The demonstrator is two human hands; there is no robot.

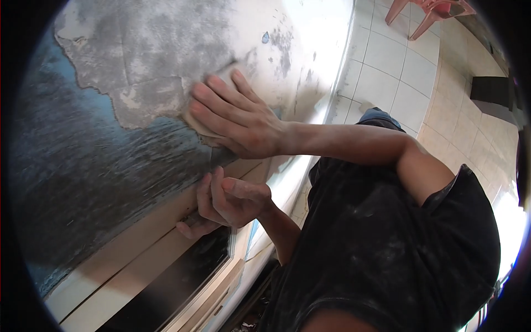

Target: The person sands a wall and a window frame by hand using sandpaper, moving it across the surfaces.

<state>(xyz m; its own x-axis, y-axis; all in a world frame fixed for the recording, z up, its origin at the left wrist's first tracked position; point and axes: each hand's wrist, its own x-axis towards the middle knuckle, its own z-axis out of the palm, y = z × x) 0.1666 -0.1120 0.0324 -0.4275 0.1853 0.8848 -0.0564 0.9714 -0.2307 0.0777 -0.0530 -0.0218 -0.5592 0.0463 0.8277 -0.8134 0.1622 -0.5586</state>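
Observation:
My right hand (238,113) lies over a beige pad (200,128) that looks like folded sandpaper, pressing it flat to the wall (138,50). The pad's edges show past the fingers and under the palm. It sits where a grey and whitish rough patch meets dark, scuffed blue paint (110,160). Below it, my left hand (235,202) holds nothing; its fingers are loosely bent and apart, close beside the cream frame (144,232) under the painted area.
A dark pane (177,276) is set in the frame at lower left. Pale floor tiles (381,61) run along the wall's foot. A pink plastic chair or stool (434,11) stands at top right, and a black box-like object (491,94) is at far right.

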